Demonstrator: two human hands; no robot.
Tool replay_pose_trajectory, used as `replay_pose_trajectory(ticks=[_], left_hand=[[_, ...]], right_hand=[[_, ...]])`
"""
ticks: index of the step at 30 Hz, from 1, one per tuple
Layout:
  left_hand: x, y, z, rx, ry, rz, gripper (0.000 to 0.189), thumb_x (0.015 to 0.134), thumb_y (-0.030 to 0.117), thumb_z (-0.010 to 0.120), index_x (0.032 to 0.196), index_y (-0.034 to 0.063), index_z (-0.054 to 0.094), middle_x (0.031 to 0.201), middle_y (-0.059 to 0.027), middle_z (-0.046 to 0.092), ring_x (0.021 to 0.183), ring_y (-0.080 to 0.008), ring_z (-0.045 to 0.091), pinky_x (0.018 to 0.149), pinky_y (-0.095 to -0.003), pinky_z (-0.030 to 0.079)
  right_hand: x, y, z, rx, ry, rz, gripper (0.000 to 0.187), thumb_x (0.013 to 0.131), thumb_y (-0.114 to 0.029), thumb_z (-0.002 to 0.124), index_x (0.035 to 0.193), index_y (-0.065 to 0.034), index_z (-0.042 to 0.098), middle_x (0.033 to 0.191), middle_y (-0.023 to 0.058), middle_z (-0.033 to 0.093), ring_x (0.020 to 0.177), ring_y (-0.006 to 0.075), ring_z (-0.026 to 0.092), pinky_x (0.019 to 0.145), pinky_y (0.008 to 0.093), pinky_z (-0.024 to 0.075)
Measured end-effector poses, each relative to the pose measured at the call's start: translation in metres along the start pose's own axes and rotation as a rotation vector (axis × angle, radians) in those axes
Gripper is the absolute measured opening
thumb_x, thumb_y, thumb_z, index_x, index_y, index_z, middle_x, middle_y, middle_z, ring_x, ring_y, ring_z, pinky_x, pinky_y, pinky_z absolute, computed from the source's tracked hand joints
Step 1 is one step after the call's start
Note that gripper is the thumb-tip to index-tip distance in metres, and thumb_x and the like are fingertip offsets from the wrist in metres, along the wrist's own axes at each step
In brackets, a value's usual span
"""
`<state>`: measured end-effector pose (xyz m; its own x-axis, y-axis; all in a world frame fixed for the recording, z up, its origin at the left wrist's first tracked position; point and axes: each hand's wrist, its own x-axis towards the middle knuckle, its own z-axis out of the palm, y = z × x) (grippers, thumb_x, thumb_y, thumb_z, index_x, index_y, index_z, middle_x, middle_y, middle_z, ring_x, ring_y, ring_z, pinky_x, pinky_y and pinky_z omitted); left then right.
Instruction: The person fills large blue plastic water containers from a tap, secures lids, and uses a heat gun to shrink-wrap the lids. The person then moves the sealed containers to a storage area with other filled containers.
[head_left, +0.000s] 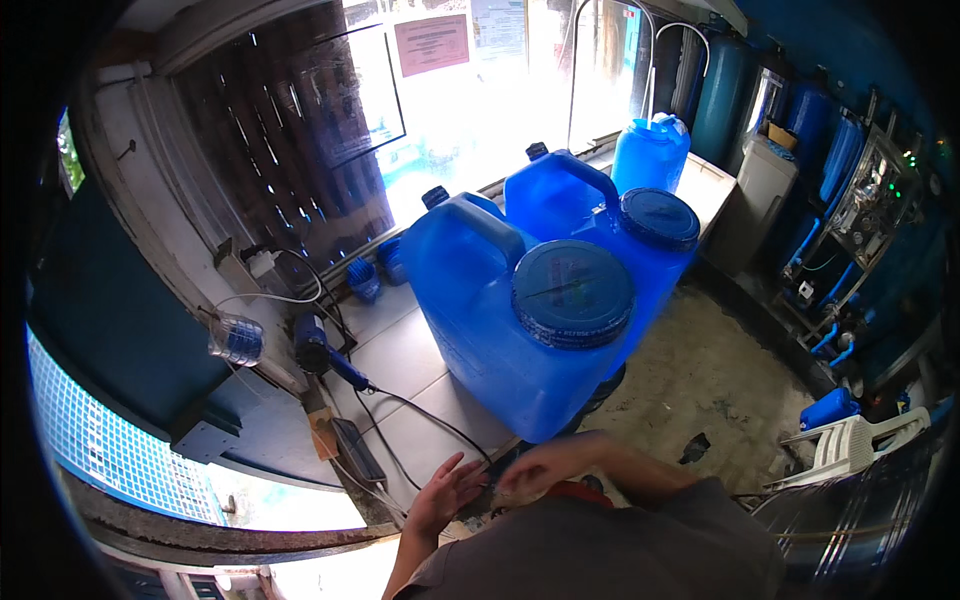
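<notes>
Two blue plastic water jugs with handles and wide dark-blue screw caps stand upright side by side on a white tiled counter (405, 337). The nearer jug (480, 315) is just beyond my hands; the farther jug (555, 195) is partly hidden behind it. My left hand (448, 495) is raised by the counter's near edge, fingers spread, holding nothing. My right hand (536, 466) is to its right, below the nearer jug's base, slightly blurred; nothing shows in it. A blue heat gun or hair dryer (322, 349) lies on the counter at left, its cord running towards my hands.
A third blue jug (649, 157) without a lid is under a bent filling pipe by the window. Filter tanks (720, 94) and pipes line the right wall. A white plastic chair (844, 442) is at lower right. A dark power strip (358, 448) lies at the counter's left edge.
</notes>
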<state>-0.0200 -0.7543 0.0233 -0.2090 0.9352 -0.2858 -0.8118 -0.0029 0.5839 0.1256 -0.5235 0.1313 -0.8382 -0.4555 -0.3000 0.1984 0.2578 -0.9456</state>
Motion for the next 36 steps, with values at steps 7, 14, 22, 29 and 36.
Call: replay_pose_trajectory(ticks=[7, 14, 22, 29, 36], left_hand=[[0.041, 0.004, 0.043, 0.12, -0.191, -0.049, 0.058, 0.096, 0.023, 0.048, 0.145, 0.0051, 0.024, 0.14, -0.0163, 0.042, 0.125, -0.0299, 0.047, 0.101, -0.0382, 0.037], [0.017, -0.009, 0.058, 0.331, -0.165, 0.001, 0.061, 0.094, 0.024, 0.05, 0.146, 0.0059, 0.024, 0.14, -0.0145, 0.043, 0.124, -0.0269, 0.048, 0.102, -0.0391, 0.038], [0.004, -0.004, 0.064, 0.522, 0.035, 0.511, 0.073, 0.087, 0.022, 0.062, 0.146, 0.005, 0.023, 0.143, -0.0147, 0.036, 0.129, -0.027, 0.041, 0.107, -0.0399, 0.033], [0.025, 0.019, 0.129, 1.164, 0.279, 1.319, 0.099, 0.074, 0.049, 0.072, 0.148, 0.0089, 0.019, 0.15, -0.0183, 0.022, 0.138, -0.0357, 0.024, 0.112, -0.0486, 0.022], [0.056, -0.125, 0.19, 1.413, 0.372, 1.588, 0.139, 0.04, 0.064, 0.084, 0.147, 0.0065, 0.016, 0.148, -0.0232, 0.022, 0.134, -0.0455, 0.024, 0.106, -0.0573, 0.023]], right_hand=[[-0.122, -0.168, -0.084, 0.105, 0.724, -0.576, 0.057, 0.09, -0.05, 0.055, 0.115, 0.0008, 0.055, 0.092, 0.0137, 0.061, 0.08, 0.0232, 0.063, 0.071, 0.0318, 0.0512], [0.012, -0.182, -0.225, 0.221, 0.881, 0.215, 0.046, 0.092, -0.041, 0.057, 0.115, -0.0011, 0.052, 0.087, 0.0111, 0.06, 0.07, 0.0211, 0.059, 0.062, 0.033, 0.0499], [-0.004, -0.168, -0.184, 0.109, 0.888, 0.192, 0.039, 0.092, -0.047, 0.054, 0.074, -0.0122, 0.055, 0.053, 0.0007, 0.049, 0.04, 0.0124, 0.044, 0.037, 0.0262, 0.0349], [-0.101, -0.158, -0.084, 0.16, 0.858, 0.362, 0.045, 0.092, -0.054, 0.048, 0.078, -0.0124, 0.057, 0.051, 0.0021, 0.045, 0.04, 0.015, 0.045, 0.037, 0.0307, 0.0346], [-0.186, -0.088, -0.016, -0.137, 0.513, 0.452, 0.043, 0.094, -0.047, 0.046, 0.073, -0.0106, 0.054, 0.051, 0.0032, 0.046, 0.039, 0.0155, 0.044, 0.036, 0.0304, 0.0345]])
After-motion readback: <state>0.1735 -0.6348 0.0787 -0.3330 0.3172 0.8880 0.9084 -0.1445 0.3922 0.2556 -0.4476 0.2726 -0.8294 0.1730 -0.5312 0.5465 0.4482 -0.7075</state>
